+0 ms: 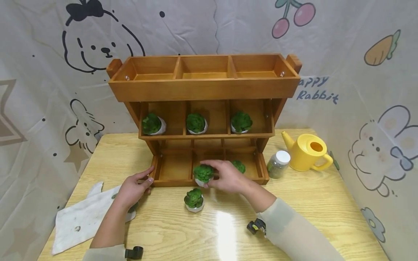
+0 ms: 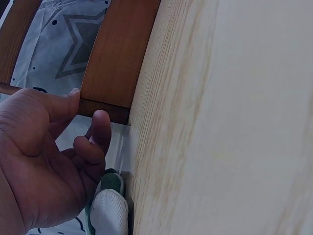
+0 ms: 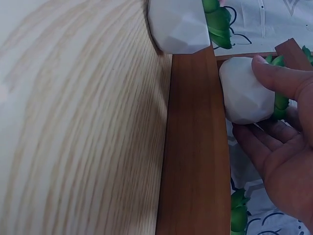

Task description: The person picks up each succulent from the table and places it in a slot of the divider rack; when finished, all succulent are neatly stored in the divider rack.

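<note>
gripping a potted succulent (image 1: pixel 203 174) over the shelf's front edge (image 1: pixel 183 183), right fingers (image 3: pixel 283 81) curl; left fingers (image 2: pixel 63 105) relaxed at its corner.

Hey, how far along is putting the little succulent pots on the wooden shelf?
Done: three pots fill the middle tier; one sits in the bottom tier's right compartment. In hand: the right hand holds a pot at the bottom tier. Left: one pot on the table.
</note>
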A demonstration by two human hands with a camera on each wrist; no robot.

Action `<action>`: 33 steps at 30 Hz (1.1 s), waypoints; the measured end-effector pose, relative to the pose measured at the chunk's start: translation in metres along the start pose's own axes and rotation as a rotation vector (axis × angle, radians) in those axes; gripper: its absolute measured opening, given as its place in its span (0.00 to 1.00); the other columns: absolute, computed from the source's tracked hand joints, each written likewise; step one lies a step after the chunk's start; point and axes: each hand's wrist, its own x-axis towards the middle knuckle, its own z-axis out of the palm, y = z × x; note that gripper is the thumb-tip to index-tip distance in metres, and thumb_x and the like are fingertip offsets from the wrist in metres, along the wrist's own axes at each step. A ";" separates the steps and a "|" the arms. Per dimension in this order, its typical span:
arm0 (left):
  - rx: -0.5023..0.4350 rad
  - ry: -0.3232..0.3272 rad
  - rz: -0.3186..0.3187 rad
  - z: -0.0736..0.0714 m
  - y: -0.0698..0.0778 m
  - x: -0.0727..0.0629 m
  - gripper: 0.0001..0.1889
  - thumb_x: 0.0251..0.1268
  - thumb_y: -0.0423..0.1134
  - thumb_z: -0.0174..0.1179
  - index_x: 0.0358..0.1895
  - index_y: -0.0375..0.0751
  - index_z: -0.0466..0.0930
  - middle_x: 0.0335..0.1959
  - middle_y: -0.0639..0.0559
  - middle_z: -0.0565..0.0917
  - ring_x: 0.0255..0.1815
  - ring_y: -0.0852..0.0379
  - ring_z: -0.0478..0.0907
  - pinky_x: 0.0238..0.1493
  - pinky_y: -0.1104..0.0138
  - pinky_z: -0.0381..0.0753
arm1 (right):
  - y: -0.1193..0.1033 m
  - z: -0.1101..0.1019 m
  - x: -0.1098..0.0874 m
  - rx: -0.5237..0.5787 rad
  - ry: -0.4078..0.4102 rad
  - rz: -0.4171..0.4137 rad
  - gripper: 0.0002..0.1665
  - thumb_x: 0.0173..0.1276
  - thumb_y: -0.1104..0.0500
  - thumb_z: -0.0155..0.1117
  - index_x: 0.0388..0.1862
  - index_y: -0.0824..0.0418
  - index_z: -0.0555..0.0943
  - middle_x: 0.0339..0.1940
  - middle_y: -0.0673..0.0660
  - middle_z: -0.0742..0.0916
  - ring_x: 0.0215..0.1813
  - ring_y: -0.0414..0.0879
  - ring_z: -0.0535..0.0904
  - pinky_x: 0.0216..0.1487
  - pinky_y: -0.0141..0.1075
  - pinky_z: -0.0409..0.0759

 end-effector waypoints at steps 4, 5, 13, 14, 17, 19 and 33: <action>-0.006 -0.001 0.006 0.001 -0.001 0.000 0.29 0.81 0.45 0.58 0.80 0.57 0.66 0.67 0.35 0.71 0.36 0.51 0.84 0.36 0.64 0.80 | 0.000 0.001 0.006 0.005 0.015 0.013 0.44 0.62 0.58 0.79 0.76 0.55 0.73 0.64 0.54 0.84 0.61 0.45 0.82 0.61 0.42 0.80; -0.007 -0.001 0.006 0.001 -0.001 0.000 0.29 0.81 0.45 0.58 0.80 0.57 0.66 0.67 0.35 0.71 0.36 0.51 0.84 0.37 0.64 0.80 | 0.000 0.001 0.007 0.006 0.017 0.018 0.43 0.62 0.58 0.79 0.76 0.55 0.73 0.63 0.53 0.84 0.60 0.44 0.82 0.60 0.41 0.80; -0.009 0.002 -0.003 0.001 0.000 -0.002 0.29 0.81 0.45 0.58 0.80 0.56 0.66 0.64 0.36 0.72 0.36 0.51 0.84 0.37 0.64 0.81 | -0.001 0.005 0.018 0.011 0.045 0.026 0.45 0.62 0.53 0.81 0.76 0.56 0.73 0.61 0.54 0.85 0.40 0.38 0.82 0.49 0.38 0.81; -0.012 0.003 -0.004 0.001 0.001 -0.002 0.29 0.81 0.45 0.58 0.80 0.56 0.66 0.64 0.37 0.72 0.36 0.51 0.84 0.36 0.64 0.81 | -0.002 0.006 0.019 0.010 0.047 0.029 0.45 0.62 0.53 0.81 0.77 0.56 0.73 0.60 0.54 0.84 0.38 0.38 0.82 0.49 0.38 0.81; -0.013 0.001 0.000 0.001 0.000 -0.002 0.29 0.81 0.45 0.58 0.80 0.55 0.66 0.64 0.36 0.72 0.36 0.51 0.84 0.36 0.63 0.81 | -0.003 0.007 0.022 0.000 0.056 0.035 0.45 0.62 0.53 0.81 0.77 0.55 0.73 0.63 0.54 0.84 0.43 0.40 0.82 0.52 0.39 0.80; -0.012 0.003 -0.004 0.002 0.000 -0.001 0.29 0.81 0.44 0.58 0.80 0.56 0.66 0.65 0.35 0.72 0.36 0.51 0.84 0.36 0.64 0.81 | -0.003 0.008 0.024 -0.009 0.063 0.037 0.45 0.62 0.54 0.81 0.76 0.55 0.73 0.65 0.55 0.83 0.49 0.42 0.82 0.56 0.41 0.80; -0.003 0.002 0.004 0.001 0.000 -0.001 0.29 0.81 0.45 0.58 0.80 0.57 0.66 0.66 0.35 0.71 0.36 0.51 0.84 0.38 0.64 0.79 | 0.005 0.016 0.032 -0.038 0.049 0.073 0.44 0.62 0.54 0.80 0.76 0.55 0.73 0.67 0.58 0.82 0.61 0.49 0.81 0.62 0.45 0.79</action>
